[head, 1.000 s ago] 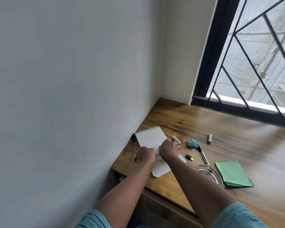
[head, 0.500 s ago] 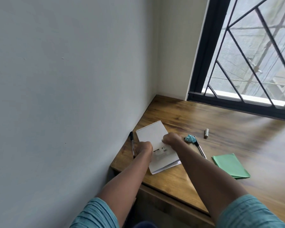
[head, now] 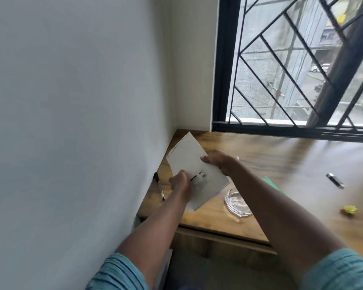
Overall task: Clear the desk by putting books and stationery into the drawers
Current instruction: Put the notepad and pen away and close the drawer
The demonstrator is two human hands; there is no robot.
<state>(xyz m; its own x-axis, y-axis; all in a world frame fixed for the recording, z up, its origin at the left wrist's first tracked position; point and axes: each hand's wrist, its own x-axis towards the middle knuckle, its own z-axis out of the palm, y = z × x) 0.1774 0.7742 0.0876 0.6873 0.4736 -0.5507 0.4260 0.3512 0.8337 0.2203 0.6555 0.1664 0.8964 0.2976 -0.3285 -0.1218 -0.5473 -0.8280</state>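
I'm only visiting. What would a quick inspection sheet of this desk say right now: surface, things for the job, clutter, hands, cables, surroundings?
Surface: wooden desk, set in a corner below the window.
Job's things: spiral notepad, held tilted by both hands; black pen lying beside the wall; green paper, mostly hidden behind the right arm.
Clutter: glass dish near the front edge; small dark object and yellow scrap further right, both too blurred to identify.
Grips: left hand holds the notepad's lower part; right hand grips its right edge.
Cables: nothing seen.
Surroundings: plain wall on the left; window with a black grille.
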